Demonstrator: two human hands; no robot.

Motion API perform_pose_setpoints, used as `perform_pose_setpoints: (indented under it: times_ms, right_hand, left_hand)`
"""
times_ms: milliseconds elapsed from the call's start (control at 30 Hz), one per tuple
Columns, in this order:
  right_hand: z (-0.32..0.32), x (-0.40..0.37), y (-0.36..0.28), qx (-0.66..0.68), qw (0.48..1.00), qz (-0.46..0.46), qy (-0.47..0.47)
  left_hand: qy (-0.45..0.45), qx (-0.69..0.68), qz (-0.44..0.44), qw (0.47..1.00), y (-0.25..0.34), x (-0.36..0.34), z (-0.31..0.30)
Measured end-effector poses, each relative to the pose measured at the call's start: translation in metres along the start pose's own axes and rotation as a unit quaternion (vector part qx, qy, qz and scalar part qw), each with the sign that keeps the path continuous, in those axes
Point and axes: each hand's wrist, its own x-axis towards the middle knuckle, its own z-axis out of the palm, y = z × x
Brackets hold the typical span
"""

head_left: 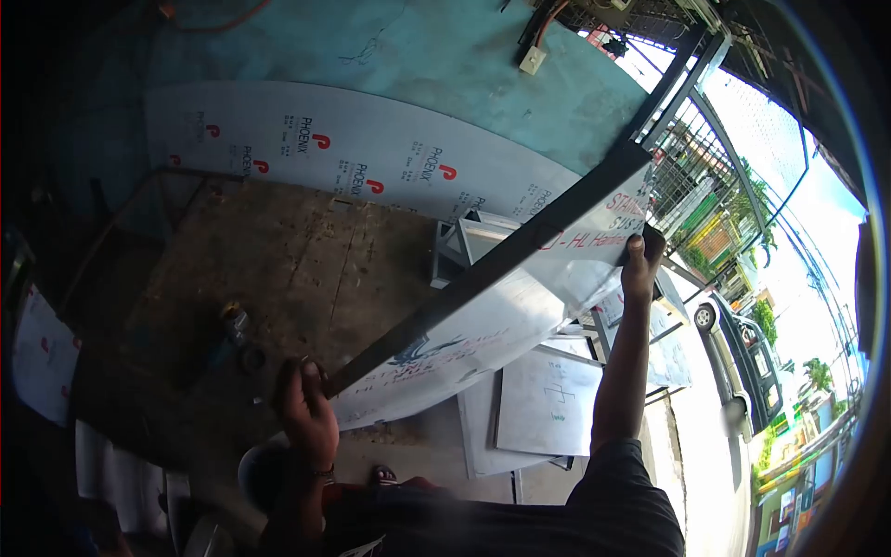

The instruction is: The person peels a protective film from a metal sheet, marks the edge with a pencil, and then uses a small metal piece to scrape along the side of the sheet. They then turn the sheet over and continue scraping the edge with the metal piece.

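Observation:
A long metal sheet point(445, 357) with a folded grey edge and printed protective film is held up diagonally, from lower left to upper right. My left hand point(308, 418) grips its lower left end, fingers closed round the corner. Farther right, my right hand point(640, 265) is closed on the sheet's right side, thumb on the printed face. The sheet is tilted and bows along its lower side. Its far end hides part of what lies behind.
Below is a worn wooden table point(269, 251) with a power tool point(234, 320) on it. PHOENIX-printed sheets point(390, 139) lean on the blue wall point(445, 56). Metal panels point(548, 399) lie at the lower centre, a metal frame point(448, 255) behind the held sheet. A vehicle point(747, 362) stands outside.

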Motion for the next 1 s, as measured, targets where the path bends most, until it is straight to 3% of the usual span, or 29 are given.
perform_pose_setpoints:
  times_ms: [100,167,267,333,367,400,433,500,533,600,667,800,867,933,1000]
  right_hand:
    - [0.001,0.004,-0.015,0.012,0.999,0.0,-0.044]
    - [-0.002,0.004,-0.019,0.012,0.995,0.018,-0.096]
    - [-0.013,0.013,-0.036,-0.026,0.983,0.092,-0.155]
    - [-0.012,0.027,-0.033,-0.056,0.996,0.048,-0.052]
    - [-0.011,0.047,-0.036,-0.022,0.995,0.019,-0.095]
    - [-0.018,0.058,-0.032,-0.016,0.993,0.08,-0.087]
    - [0.005,0.062,-0.074,-0.053,0.991,0.011,-0.122]
    - [0.015,0.087,-0.092,-0.065,0.971,0.021,-0.23]
    - [0.019,0.093,-0.092,-0.038,0.967,0.009,-0.251]
    - [0.024,0.098,-0.078,-0.052,0.979,0.001,-0.198]
    - [0.007,0.124,-0.051,-0.097,0.953,0.047,-0.285]
    - [-0.025,0.095,-0.049,-0.121,0.962,0.111,-0.218]
    - [-0.04,0.055,-0.061,-0.098,0.987,0.064,-0.112]
    - [-0.053,0.029,-0.065,-0.149,0.95,0.255,-0.103]
    - [-0.041,-0.016,-0.077,-0.086,0.957,0.274,-0.031]
  left_hand:
    - [-0.04,0.052,0.0,0.998,-0.004,0.003,-0.003]
    - [-0.041,0.039,0.047,0.997,-0.016,0.0,-0.001]
    - [-0.051,0.056,0.088,0.993,-0.004,0.006,-0.004]
    - [-0.074,0.046,0.076,0.993,0.008,0.009,-0.005]
    - [-0.09,0.037,0.062,0.993,0.012,0.011,-0.006]
    - [-0.109,0.031,0.043,0.993,0.014,0.014,-0.007]
    - [-0.123,0.022,0.013,0.992,0.014,0.017,-0.006]
    - [-0.103,-0.013,-0.003,0.995,0.012,0.026,0.002]
    - [-0.112,-0.011,-0.015,0.994,0.011,0.036,0.003]
    - [-0.123,-0.022,-0.03,0.992,0.007,0.058,0.014]
    - [-0.135,-0.019,-0.02,0.99,-0.003,0.087,0.029]
    - [-0.192,-0.031,0.073,0.978,-0.002,0.158,0.05]
    - [-0.234,-0.017,0.116,0.965,0.01,0.19,0.057]
    - [-0.276,-0.005,0.159,0.948,0.015,0.216,0.067]
    - [-0.343,-0.013,0.218,0.914,0.018,0.239,0.078]
